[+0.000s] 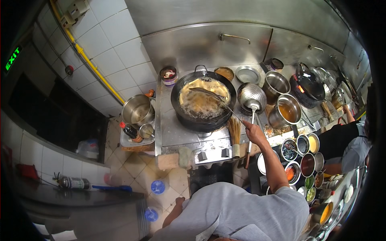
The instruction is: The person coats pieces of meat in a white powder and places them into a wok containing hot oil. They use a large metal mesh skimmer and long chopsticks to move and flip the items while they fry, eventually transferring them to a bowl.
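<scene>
My right hand (254,132) grips the handle of a long metal ladle or spatula (208,93), whose head lies over the oil in a large black wok (178,105). Yellowish pieces float around the rim of the bubbling oil (199,104). My left hand (180,201) hangs low by my side, away from the stove; its fingers look curled, and whether it holds anything cannot be told. Right of the wok, a perforated strainer (247,90) sits on a dark pot, with a wooden-handled ladle (252,104) resting on it. A bamboo wok brush (234,131) stands by the stove's front edge.
Steel pots (276,82) and a pot of brown liquid (288,111) stand right. Bowls of sauces and ingredients (307,165) crowd the right counter. A co-worker (340,141) is beyond, near a second wok (310,86). At left are a steel pot (137,110) and a sauce bottle (129,131).
</scene>
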A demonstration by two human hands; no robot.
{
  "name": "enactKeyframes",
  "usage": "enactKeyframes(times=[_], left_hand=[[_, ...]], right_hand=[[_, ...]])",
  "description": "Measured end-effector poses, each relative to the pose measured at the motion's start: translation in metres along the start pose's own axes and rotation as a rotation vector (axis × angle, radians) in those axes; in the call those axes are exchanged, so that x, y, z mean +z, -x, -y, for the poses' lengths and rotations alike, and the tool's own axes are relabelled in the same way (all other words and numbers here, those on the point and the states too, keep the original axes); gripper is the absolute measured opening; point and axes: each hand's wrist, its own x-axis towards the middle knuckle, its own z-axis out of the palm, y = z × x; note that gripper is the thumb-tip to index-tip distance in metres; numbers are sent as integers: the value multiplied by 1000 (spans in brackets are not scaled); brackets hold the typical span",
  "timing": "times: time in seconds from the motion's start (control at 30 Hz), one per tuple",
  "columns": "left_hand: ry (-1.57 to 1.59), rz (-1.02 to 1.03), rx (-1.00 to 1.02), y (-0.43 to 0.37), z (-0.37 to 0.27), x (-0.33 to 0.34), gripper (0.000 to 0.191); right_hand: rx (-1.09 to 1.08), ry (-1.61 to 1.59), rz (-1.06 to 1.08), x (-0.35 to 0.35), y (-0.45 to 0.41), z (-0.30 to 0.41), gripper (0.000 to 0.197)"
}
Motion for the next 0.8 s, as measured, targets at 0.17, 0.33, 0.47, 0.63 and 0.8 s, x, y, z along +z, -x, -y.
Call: enactKeyframes(times=[0.17,0.33,0.47,0.63,0.8], left_hand=[[-93,40,2,-8,1,-1,24],[-113,49,6,-12,-3,-5,24],[-88,45,-29,-14,-1,-3,24],[8,35,-32,-11,0,-1,26],[153,56,-181,-9,-1,3,26]], right_hand=[[100,3,10,-4,3,10,48],[36,-114,-21,0,2,-6,48],[101,-13,-19,9,0,-23,47],[141,-96,-13,10,-5,-19,42],[134,-167,13,6,-13,-11,41]])
